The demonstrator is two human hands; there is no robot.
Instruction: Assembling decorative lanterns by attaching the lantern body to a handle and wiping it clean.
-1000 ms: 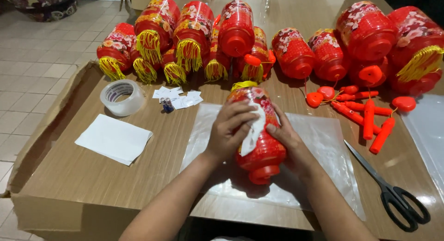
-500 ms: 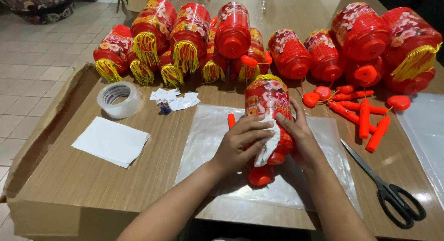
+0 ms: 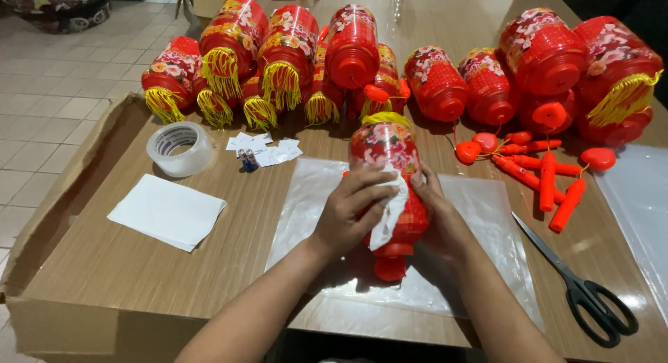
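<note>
A red plastic lantern [image 3: 387,148] with a floral band and yellow tassel lies lengthwise on a clear plastic sheet [image 3: 480,265], its red base cap toward me. My left hand [image 3: 348,213] presses a white cloth [image 3: 390,210] against the lantern's side. My right hand [image 3: 435,213] cups the lantern from the right. Both hands hold the lantern between them.
Several finished red lanterns [image 3: 351,46] with yellow tassels crowd the far side. A tape roll [image 3: 179,148], small batteries [image 3: 246,160] and paper slips lie at left, with a white sheet [image 3: 167,211] on flattened cardboard [image 3: 90,265]. Red handle sticks [image 3: 546,178] and black scissors [image 3: 581,286] lie at right.
The lantern has moved away from me, upward along the plastic sheet, and my hands now sit nearer its base, with the white cloth still pressed against it.
</note>
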